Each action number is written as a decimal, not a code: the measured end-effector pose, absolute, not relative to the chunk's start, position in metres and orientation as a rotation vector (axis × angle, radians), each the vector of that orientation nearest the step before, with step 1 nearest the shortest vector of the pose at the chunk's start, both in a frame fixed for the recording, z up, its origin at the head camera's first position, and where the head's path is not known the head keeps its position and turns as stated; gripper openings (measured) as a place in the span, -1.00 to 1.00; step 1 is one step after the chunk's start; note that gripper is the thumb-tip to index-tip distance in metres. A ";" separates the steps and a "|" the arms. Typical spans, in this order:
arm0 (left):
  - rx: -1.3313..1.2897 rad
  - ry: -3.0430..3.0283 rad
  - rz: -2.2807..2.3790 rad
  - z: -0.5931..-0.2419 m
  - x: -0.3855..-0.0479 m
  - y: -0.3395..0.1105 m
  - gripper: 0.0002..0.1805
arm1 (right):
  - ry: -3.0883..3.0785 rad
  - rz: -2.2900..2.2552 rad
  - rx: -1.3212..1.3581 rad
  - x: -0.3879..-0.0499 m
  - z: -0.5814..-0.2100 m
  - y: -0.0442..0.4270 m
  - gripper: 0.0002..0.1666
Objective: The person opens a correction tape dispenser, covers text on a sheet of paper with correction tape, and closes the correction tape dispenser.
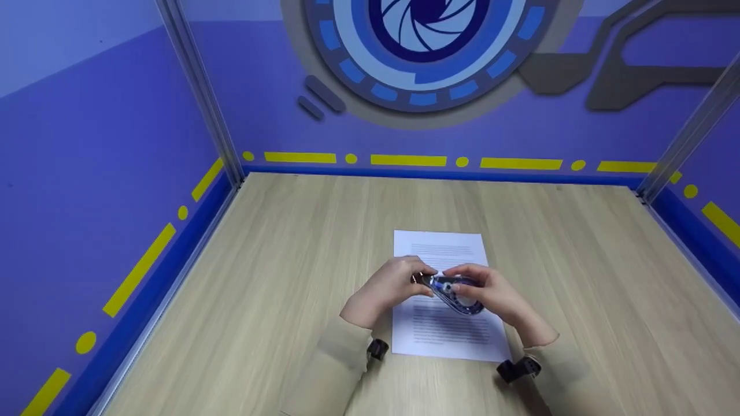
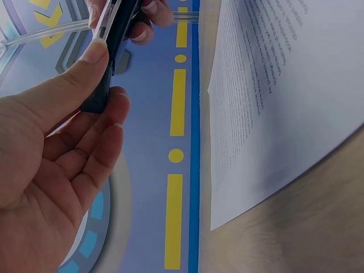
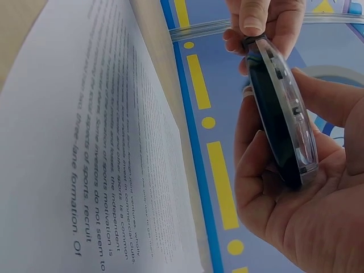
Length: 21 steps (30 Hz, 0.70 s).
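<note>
A correction tape (image 1: 462,305) with a clear case and dark parts is held between both hands, above a printed sheet of paper (image 1: 448,335). My left hand (image 1: 390,284) pinches its narrow, dark tip end between thumb and fingers. On the wider, rounded end, my right hand (image 1: 502,296) grips the body. Seen edge-on in the right wrist view, the correction tape (image 3: 284,119) shows a dark side and a transparent side. In the left wrist view, the thumb lies along the dark end of the correction tape (image 2: 108,71). Fingers hide part of the case.
The sheet lies on a light wood-grain table (image 1: 289,260). Blue-purple panels (image 1: 115,173) with yellow marks enclose the left, back and right sides. Metal posts (image 1: 202,86) stand at the back corners. A dark wrist device (image 1: 518,368) sits at each cuff.
</note>
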<state>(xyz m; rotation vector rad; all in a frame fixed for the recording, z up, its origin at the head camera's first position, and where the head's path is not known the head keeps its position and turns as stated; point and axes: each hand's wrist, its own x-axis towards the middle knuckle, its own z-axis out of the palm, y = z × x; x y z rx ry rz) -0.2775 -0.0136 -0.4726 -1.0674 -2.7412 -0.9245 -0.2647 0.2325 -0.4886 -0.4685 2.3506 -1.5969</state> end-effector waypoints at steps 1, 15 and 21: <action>-1.072 -2.738 -0.918 -0.473 -0.277 -0.013 -0.57 | 2.352 -1.595 -0.470 -0.265 -0.489 0.233 -0.56; -1.126 -2.742 -0.815 -0.471 -0.275 -0.009 -0.58 | 2.360 -1.580 -0.492 -0.265 -0.488 0.233 -0.58; -1.140 -2.724 -0.792 -0.471 -0.274 -0.008 -0.57 | 2.325 -1.602 -0.521 -0.264 -0.490 0.232 -0.57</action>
